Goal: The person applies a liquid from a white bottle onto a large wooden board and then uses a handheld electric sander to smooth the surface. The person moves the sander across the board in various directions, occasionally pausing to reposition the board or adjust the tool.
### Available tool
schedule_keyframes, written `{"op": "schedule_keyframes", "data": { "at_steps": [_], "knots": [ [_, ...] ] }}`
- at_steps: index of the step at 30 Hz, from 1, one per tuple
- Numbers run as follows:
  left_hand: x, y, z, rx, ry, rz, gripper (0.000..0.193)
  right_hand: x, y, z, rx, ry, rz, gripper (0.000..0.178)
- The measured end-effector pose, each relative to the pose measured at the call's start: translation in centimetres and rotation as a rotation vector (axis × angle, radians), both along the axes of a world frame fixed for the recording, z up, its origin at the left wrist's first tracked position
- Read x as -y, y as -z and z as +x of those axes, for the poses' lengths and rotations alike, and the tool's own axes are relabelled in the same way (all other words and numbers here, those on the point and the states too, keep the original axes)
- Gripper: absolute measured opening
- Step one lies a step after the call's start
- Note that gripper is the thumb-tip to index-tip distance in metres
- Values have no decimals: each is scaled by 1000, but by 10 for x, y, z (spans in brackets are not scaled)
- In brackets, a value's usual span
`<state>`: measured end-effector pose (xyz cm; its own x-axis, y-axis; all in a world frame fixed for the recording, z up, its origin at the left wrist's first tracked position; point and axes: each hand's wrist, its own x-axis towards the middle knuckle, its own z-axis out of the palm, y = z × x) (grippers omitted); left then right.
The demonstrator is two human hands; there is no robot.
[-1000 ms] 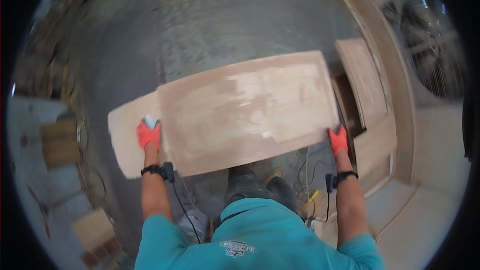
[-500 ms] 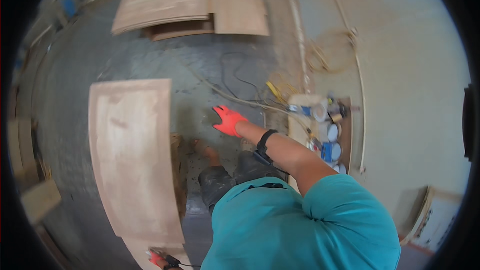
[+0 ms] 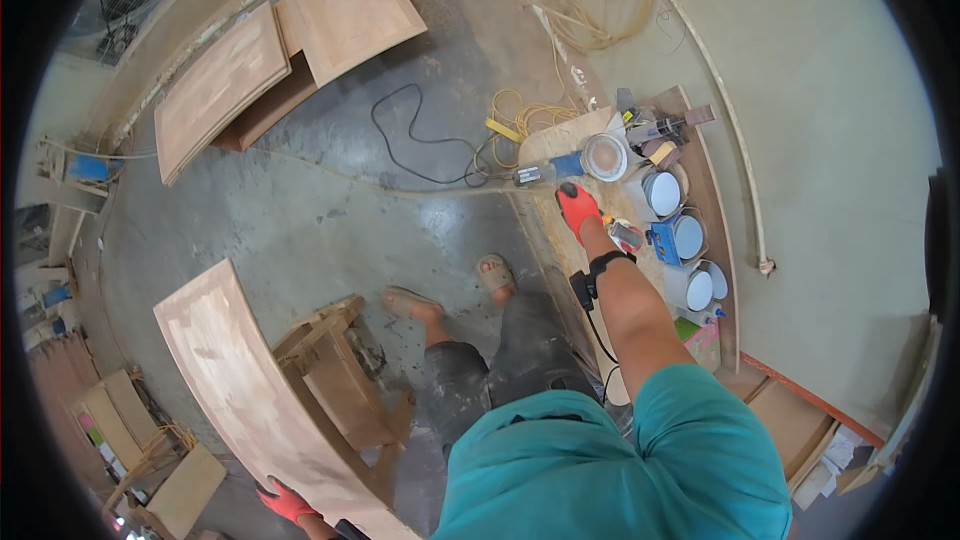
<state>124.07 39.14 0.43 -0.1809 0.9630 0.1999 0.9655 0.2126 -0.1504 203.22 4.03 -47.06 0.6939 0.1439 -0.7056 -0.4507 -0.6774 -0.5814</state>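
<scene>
A long pale wooden panel (image 3: 235, 370) lies across a low wooden stool (image 3: 340, 385) at the lower left. My left hand (image 3: 285, 502), in a red glove, grips the panel's near end at the bottom edge. My right hand (image 3: 578, 210), also red-gloved, stretches out with fingers apart over a plywood board (image 3: 560, 140) on the floor. It holds nothing. It is nearest to a blue power tool (image 3: 548, 172) and a round tin with a pale lid (image 3: 604, 156). A small spray can (image 3: 626, 236) lies beside my wrist.
Open paint tins (image 3: 664, 192) and a blue box (image 3: 664, 238) line the board by the wall. Two more panels (image 3: 215, 90) lean at the upper left. A black cable (image 3: 420, 145) and a yellow cord (image 3: 520, 115) trail across the concrete floor. My sandalled feet (image 3: 450, 290) stand between stool and board.
I have turned from holding the panel with both hands. My right hand let go and has reached further out, from above the bare floor to the board with the tins.
</scene>
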Motion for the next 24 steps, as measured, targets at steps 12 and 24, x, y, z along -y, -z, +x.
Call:
{"op": "schedule_keyframes", "data": {
  "at_steps": [12, 24],
  "knots": [
    [31, 90, 125, 459, 551, -428, 61, -45, 70, 9, -272, 1005, -47, 65],
    [85, 93, 192, 809, 318, -424, 66, -107, -69, 5, -229, 747, 988, 44]
  ]
}}
